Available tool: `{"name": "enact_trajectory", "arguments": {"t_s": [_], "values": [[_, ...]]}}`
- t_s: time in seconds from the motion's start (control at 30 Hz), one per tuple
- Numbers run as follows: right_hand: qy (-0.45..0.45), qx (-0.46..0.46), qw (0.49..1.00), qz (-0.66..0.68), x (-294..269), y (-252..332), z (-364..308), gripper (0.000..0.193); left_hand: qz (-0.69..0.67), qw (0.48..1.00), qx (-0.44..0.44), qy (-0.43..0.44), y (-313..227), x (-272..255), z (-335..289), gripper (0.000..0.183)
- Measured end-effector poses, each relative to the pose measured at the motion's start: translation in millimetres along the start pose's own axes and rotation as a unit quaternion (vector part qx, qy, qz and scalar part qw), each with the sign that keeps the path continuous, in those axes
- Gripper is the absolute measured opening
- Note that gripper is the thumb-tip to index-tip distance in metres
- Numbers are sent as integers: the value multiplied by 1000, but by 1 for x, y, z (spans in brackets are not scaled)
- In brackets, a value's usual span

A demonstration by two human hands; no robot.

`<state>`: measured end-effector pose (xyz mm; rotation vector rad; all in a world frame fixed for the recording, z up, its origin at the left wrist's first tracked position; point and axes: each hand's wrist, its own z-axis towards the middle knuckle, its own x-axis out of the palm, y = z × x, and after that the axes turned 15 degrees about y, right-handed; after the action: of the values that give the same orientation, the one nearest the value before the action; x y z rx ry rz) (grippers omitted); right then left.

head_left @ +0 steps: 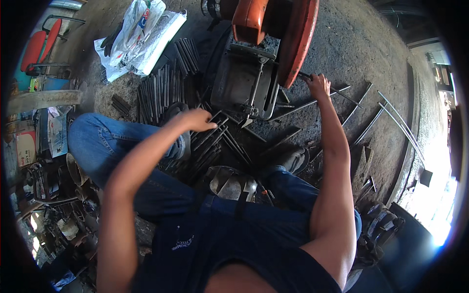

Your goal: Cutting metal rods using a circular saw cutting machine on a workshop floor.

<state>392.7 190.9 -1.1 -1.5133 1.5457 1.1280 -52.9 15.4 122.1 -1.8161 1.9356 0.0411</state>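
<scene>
My right hand (320, 87) is closed around a dark metal rod (348, 98), beside the red disc guard of a cut-off saw (299, 44). One end of this rod reaches toward the guard; the other slants down to the right. My left hand (198, 120) is above a loose pile of short metal rods (207, 141), left of the saw's base. It is slightly blurred, its thumb and forefinger apart, with no held thing visible. A screw clamp (255, 88) lies along the grey saw base (224, 80). Cut rods (160, 93) are laid in rows to its left.
Longer rods (378, 119) lie on the dirty floor at right. A white plastic bag (139, 39) rests at the far left. Beyond it is a red chair (40, 46). Scrap metal (63, 219) is heaped at near left. My shoes (295, 160) flank the rod pile.
</scene>
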Motion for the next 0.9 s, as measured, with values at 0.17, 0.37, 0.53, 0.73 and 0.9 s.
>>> {"name": "enact_trajectory", "arguments": {"t_s": [0.17, 0.37, 0.53, 0.73, 0.9], "values": [[3, 3, 1000, -5, 0, -3, 0, 49, -187, 976, 41, -103, -9, 54, 65, 36], [18, 13, 1000, -4, 8, 0, -1, 49, -210, 869, 110, -434, -1, 9, 109, 27], [8, 8, 1000, 8, 8, 0, -1, 50, -45, 862, 97, -495, -2, -34, 149, 53], [-21, -12, 1000, 1, 14, -1, 2, 47, -31, 917, 24, -398, -3, -62, 184, 75], [-19, -15, 1000, -2, 14, -4, 5, 51, -35, 918, 16, -394, 2, -69, 191, 76]]}}
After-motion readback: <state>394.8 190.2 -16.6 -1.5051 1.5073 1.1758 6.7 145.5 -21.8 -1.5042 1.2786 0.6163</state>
